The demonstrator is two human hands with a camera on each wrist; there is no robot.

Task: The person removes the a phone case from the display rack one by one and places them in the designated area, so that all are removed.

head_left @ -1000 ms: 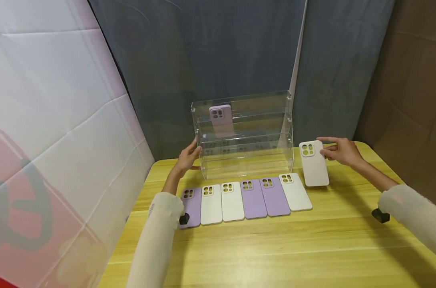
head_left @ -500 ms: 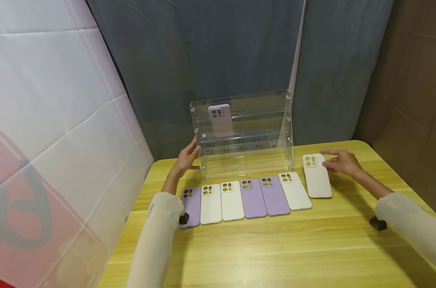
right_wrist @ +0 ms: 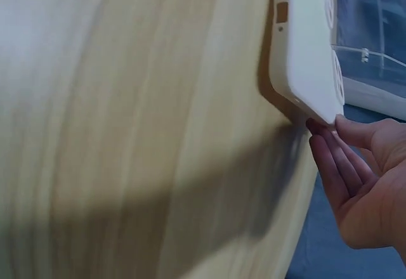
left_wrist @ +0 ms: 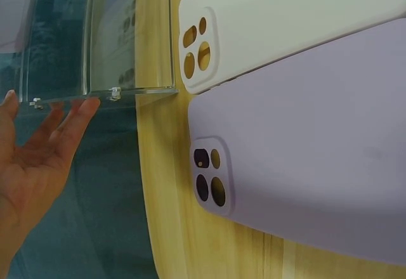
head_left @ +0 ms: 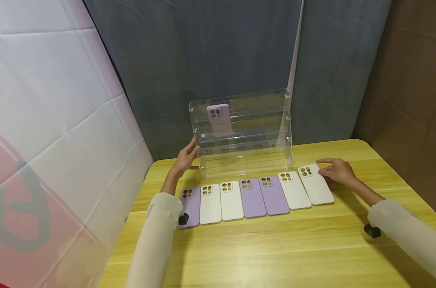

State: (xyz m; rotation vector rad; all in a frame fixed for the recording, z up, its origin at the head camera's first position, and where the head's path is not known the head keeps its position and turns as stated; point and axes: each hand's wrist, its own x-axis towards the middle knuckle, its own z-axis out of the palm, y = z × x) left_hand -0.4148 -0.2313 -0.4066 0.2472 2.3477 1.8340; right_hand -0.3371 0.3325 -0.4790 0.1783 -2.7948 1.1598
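Note:
My right hand (head_left: pixel 338 171) pinches a white phone case (head_left: pixel 319 190) by its upper right corner, at the right end of a row of cases. In the right wrist view, thumb and fingertips (right_wrist: pixel 346 123) meet at that corner, and the case's edge stands close over the wood. My left hand (head_left: pixel 184 159) touches the left side of a clear acrylic display rack (head_left: pixel 289 138), its fingertips (left_wrist: pixel 89 104) against the side panel. A lilac phone case (head_left: pixel 220 116) leans in the rack's upper tier. Just left of the held case lies another white case (head_left: pixel 295 191).
Farther left in the row lie two lilac cases (head_left: pixel 274 196), two white cases (head_left: pixel 232 202) and a lilac case (head_left: pixel 192 206) partly behind the left sleeve. The wooden table (head_left: pixel 257 252) meets a grey curtain (head_left: pixel 239 52) behind; a white printed sheet (head_left: pixel 59 80) hangs at left.
My right hand has lowered the white case from upright above the table down to the row's right end, beside the neighbouring white case. The left hand stays at the rack.

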